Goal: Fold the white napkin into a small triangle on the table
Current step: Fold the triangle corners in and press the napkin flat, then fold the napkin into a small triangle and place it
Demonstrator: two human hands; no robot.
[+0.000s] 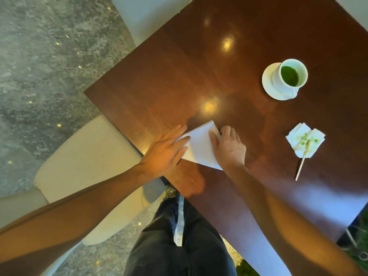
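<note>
Dark wooden table [179, 76], glossy, with lamp glare on top. A cream chair [85, 166] stands at its left edge, on a grey stone floor.

The left hand [165, 150] lies flat, fingers straight and spread, pressing the left edge of the napkin [199, 148]. The right hand [229, 148] rests on the napkin's right edge, thumb on top of the paper, fingers bent over the far right corner; it reads as pinching that corner, though the fingertips are partly hidden, so not certain.

The napkin sits near the table's front-left edge, between the two hands and touching both. It already shows a triangular outline: one point far, one point near by the right wrist, the third under the left hand. Layers are visible along the top edge, so at least one fold is in.

Judgement: mid to late in the task. The triangle shape exists and the hands seem to be flattening or creasing it. Probably another fold is left to make it small, then a release.

Well apart on the right: a cup [290, 76] of green drink on a saucer [267, 84], a stained tissue [298, 138], a stick [301, 166] lying across it.
</note>
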